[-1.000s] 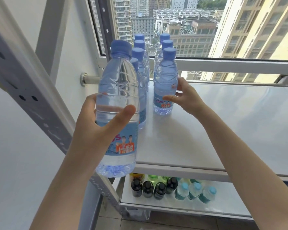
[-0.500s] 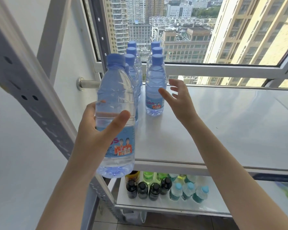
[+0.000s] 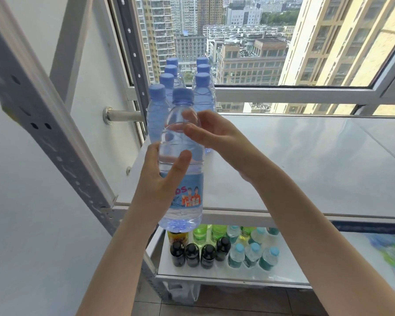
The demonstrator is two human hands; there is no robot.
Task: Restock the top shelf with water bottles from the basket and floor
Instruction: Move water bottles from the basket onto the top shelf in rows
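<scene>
The left hand [image 3: 160,185] is wrapped round a big clear plastic water bottle with a blue cap and a blue picture label [image 3: 180,160]. Its thumb lies across the front and its fingers are curled behind. The bottle stands straight up in the air, just in front of the left end of the white top shelf [image 3: 306,167], and its bottom hangs lower than the shelf's front edge. The right hand [image 3: 214,137] is up by the bottle's round shoulder, under the cap. Its fingers are loose and spread and a bit blurry, so you cannot tell if they touch the bottle. On the shelf behind stand two neat rows of the same bottles, a left row [image 3: 155,119] and a right row [image 3: 204,96], going back toward the window [image 3: 249,42]. The rest of the shelf top is shiny and white. Down on the lower white shelf [image 3: 214,273] stand dark bottles with black caps [image 3: 193,255], green bottles [image 3: 200,234] and small bottles with light blue caps [image 3: 252,255]. A grey metal post with holes [image 3: 43,124] slants up on the left.
</scene>
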